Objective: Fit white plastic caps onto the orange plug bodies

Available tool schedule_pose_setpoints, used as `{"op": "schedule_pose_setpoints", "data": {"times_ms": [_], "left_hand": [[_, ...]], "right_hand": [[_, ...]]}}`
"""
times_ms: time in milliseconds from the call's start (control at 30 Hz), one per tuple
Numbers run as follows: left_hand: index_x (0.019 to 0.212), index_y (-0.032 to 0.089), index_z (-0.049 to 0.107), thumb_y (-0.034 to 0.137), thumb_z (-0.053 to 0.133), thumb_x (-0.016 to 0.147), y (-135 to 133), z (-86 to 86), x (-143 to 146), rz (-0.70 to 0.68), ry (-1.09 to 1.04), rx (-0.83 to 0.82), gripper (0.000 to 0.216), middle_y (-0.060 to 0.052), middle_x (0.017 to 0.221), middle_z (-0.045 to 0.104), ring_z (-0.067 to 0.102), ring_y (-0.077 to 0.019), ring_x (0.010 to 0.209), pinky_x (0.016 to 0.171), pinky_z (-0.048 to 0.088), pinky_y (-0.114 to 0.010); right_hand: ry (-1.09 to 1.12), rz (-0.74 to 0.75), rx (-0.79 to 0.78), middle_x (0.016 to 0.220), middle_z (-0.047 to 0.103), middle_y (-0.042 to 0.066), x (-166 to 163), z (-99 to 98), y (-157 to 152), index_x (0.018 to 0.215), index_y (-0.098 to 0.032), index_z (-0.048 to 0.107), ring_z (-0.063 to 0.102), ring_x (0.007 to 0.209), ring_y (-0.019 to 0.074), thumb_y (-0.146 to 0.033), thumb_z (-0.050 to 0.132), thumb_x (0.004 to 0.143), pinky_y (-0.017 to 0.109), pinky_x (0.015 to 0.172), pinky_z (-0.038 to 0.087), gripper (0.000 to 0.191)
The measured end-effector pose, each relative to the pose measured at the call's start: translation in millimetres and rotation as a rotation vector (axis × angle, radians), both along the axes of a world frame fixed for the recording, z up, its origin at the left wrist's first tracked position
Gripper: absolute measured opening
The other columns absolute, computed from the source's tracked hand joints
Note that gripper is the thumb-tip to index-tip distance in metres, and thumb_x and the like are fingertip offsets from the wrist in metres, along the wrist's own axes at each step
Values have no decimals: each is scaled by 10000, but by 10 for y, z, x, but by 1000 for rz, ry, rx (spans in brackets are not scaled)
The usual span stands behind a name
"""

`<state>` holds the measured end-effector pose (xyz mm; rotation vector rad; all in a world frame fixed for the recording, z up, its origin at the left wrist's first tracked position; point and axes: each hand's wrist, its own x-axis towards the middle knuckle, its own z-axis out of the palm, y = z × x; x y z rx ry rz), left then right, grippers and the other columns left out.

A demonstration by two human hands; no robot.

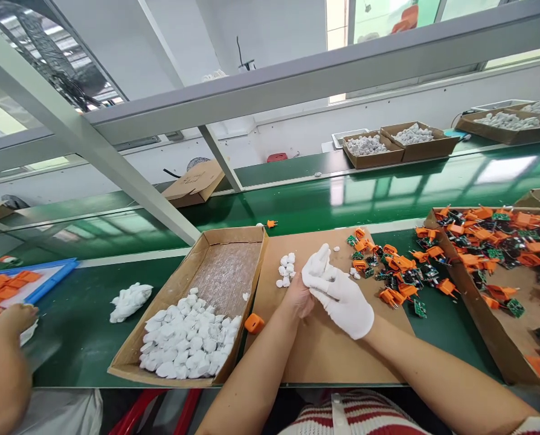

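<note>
My two hands meet over a brown cardboard sheet (324, 350) on the green bench. My right hand (345, 302) wears a white glove, and its fingers are closed on the white glove (316, 266) that sits half over my left hand. On my left hand (298, 297) the palm and wrist are bare, while the fingers point up inside that glove. A small heap of white caps (286, 269) lies just left of my hands. Several orange plug parts with green circuit boards (399, 273) are scattered just to the right.
To the left stand a cardboard box of white caps (186, 338), a lone orange part (254, 324) and a crumpled white cloth (130, 300). A box of orange parts (501, 254) stands on the right. Another person's hand (5, 338) rests near a blue tray (48, 275). A green conveyor (342, 193) runs behind.
</note>
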<state>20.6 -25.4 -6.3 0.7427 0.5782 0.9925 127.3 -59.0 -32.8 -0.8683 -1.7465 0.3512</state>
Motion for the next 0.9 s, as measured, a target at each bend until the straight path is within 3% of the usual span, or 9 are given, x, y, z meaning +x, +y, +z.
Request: {"op": "schedule_pose_setpoints", "data": {"times_ms": [133, 267, 467, 667, 800, 900], "left_hand": [[1327, 249, 575, 449, 730, 761, 37, -53, -56, -114, -126, 4, 620, -80, 1364, 577, 427, -305, 1353, 1124, 351, -427], [1367, 258, 535, 513, 655, 813, 68, -45, -131, -201, -199, -34, 621, -74, 1446, 507, 381, -290, 1392, 1155, 302, -432], [1384, 229, 513, 463, 518, 925, 183, 32, -191, -59, -201, -47, 515, -74, 1516, 425, 382, -241, 1400, 1141, 325, -372], [1310, 205, 584, 570, 441, 934, 279, -43, -247, 78, -182, -111, 543, -66, 1543, 383, 486, -264, 1316, 1026, 461, -358], [1370, 232, 529, 396, 528, 930, 250, 8, -290, 79, -243, -47, 469, -66, 1522, 417, 447, -241, 1355, 1080, 415, -364], [1393, 240, 502, 319, 578, 878, 212, 22, -300, 44, -276, 34, 527, -54, 1527, 410, 367, -228, 1413, 1144, 336, -364]], "right_hand": [[111, 20, -72, 956, 663, 22, -11, 2, 6, 1161, -364, 708, 638, 913, 158, -204, 579, 934, 291, 858, 526, 306], [164, -12, -151, 990, 683, 26, 10, 16, -15, 1119, -340, 726, 643, 950, 179, -243, 598, 924, 319, 899, 515, 253], [64, -38, -210, 827, 660, 22, -37, -17, -40, 1067, -257, 730, 564, 669, 147, -231, 619, 896, 284, 649, 494, 206], [-27, 3, -175, 812, 629, 19, -190, -130, -66, 1104, -223, 690, 530, 641, 145, -157, 598, 875, 291, 648, 490, 256], [-37, -5, -157, 860, 658, 28, -153, -155, -34, 1094, -210, 667, 576, 719, 163, -136, 602, 868, 308, 712, 503, 247], [-10, -36, -154, 850, 672, 26, -113, -142, -15, 1024, -212, 670, 578, 709, 162, -165, 610, 873, 303, 696, 501, 169]]}}
